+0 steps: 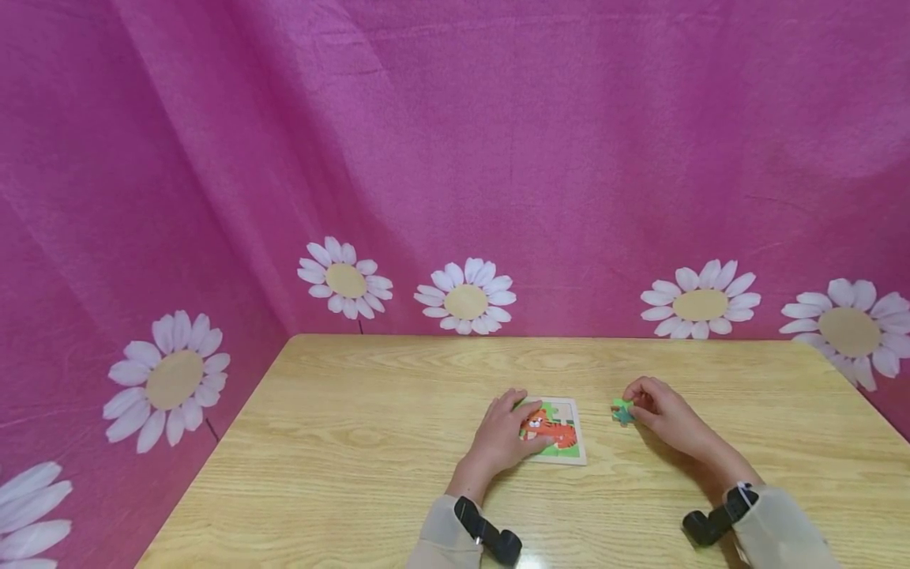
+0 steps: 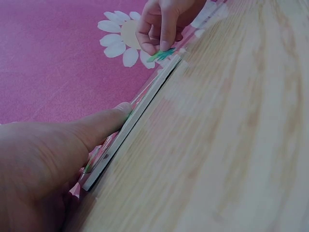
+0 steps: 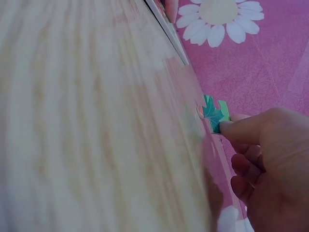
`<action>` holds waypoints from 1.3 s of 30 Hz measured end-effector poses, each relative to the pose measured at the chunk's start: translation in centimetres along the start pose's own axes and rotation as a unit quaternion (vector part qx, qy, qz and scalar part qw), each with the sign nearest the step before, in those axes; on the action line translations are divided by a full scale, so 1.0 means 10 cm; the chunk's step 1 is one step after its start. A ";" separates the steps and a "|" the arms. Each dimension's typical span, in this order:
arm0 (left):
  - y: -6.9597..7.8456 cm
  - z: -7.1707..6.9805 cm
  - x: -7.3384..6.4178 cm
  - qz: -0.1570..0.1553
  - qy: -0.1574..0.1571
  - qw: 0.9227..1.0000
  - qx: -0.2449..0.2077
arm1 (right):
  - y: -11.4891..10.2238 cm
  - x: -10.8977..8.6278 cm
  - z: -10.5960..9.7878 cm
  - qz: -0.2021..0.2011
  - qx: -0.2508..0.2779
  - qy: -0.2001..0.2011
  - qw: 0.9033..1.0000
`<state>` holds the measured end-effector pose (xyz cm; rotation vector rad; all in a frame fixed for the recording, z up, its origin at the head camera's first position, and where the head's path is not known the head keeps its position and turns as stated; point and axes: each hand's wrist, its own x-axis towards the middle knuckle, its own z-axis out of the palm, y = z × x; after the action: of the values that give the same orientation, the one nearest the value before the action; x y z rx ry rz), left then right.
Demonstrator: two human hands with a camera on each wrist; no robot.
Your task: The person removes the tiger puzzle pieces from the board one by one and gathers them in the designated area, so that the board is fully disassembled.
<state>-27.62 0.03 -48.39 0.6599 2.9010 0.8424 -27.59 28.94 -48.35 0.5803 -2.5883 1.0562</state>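
A small square puzzle board (image 1: 569, 442) with an orange tiger picture lies flat on the wooden table (image 1: 341, 442). My left hand (image 1: 506, 433) rests on its left part with the fingers laid flat over the picture; the board's edge (image 2: 140, 116) runs under the thumb in the left wrist view. To the right of the board my right hand (image 1: 657, 411) pinches a green puzzle piece (image 1: 622, 412) between thumb and fingertips, just above the tabletop. The piece (image 3: 214, 114) shows green and teal with a knob in the right wrist view.
A pink cloth printed with white daisies (image 1: 465, 296) hangs behind the table and along both sides. Black wrist cameras (image 1: 490, 533) sit on both beige sleeves near the table's front edge.
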 end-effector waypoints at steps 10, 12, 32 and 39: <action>-0.02 0.02 0.02 -0.005 -0.002 1.000 0.003 | 0.05 0.07 0.00 0.034 0.024 -0.055 0.998; -0.02 0.02 0.02 -0.004 -0.001 1.000 0.004 | 0.06 0.08 0.00 0.024 0.022 -0.059 0.998; -0.03 0.02 0.03 -0.005 -0.004 1.000 0.004 | 0.05 0.17 -0.08 0.039 0.009 -0.137 0.990; -0.02 0.00 0.01 -0.007 -0.007 1.000 0.002 | 0.00 0.14 -0.05 0.049 0.007 -0.083 0.995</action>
<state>-27.81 -0.01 -48.49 0.6434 2.8929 0.8265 -28.75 28.98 -47.44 0.5731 -2.7802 1.1012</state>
